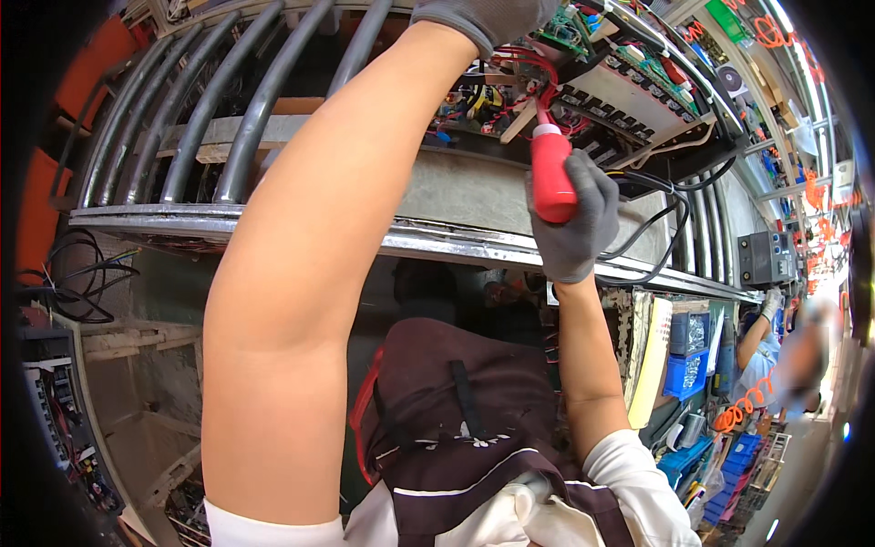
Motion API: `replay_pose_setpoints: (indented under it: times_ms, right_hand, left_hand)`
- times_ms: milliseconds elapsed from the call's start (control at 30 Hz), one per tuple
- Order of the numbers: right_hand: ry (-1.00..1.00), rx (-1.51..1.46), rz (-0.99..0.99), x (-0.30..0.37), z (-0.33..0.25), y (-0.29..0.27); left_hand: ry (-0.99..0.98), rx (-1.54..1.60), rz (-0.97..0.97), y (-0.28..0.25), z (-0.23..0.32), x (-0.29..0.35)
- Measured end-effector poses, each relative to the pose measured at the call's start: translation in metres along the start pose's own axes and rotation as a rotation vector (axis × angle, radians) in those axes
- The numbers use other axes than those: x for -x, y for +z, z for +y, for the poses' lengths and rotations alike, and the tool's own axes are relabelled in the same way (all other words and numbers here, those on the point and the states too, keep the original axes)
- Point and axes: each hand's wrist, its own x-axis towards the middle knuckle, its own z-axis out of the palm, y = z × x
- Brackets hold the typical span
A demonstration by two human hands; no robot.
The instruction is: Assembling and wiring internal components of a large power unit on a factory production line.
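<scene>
My right hand (588, 228), in a grey glove, is wrapped round a red squeeze bottle (551, 173). The bottle's pale collar and thin nozzle point up and away from me, toward a bundle of red wires (544, 71). Those wires run into an open electronic unit (629, 96) with green circuit boards and rows of dark parts, lying on the bench. At the top edge of the picture my left hand (488, 18), also gloved in grey, reaches to the unit's left side beside a green board. Its fingers are cut off by the frame, so its grip is hidden.
Metal rollers (260, 100) line the bench left of the unit, behind a metal front rail (456, 239). Black cables (670, 196) loop over the rail at the right. Farther right are a grey box (766, 258), blue bins (685, 374) and another person's arm (755, 339).
</scene>
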Motion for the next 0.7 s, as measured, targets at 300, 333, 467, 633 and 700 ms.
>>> replay_pose_setpoints:
  times_ms: [300,333,467,633,700]
  right_hand:
    - [0.109,-0.146,-0.009,0.006,0.005,-0.010]
    - [0.154,-0.192,0.047,0.007,0.006,-0.012]
    - [0.359,-0.284,0.118,0.005,-0.009,-0.038]
    - [0.360,-0.597,0.356,-0.019,-0.013,-0.051]
    - [0.210,-0.510,0.257,-0.042,-0.013,-0.054]
  left_hand:
    - [-0.059,0.219,-0.042,-0.004,0.002,-0.007]
    - [-0.068,0.131,-0.023,-0.003,0.001,-0.010]
    - [-0.475,0.363,-0.186,-0.017,-0.002,-0.015]
    - [-0.579,0.523,-0.212,0.009,-0.028,-0.009]
    - [-0.491,0.531,-0.174,0.015,-0.032,-0.007]
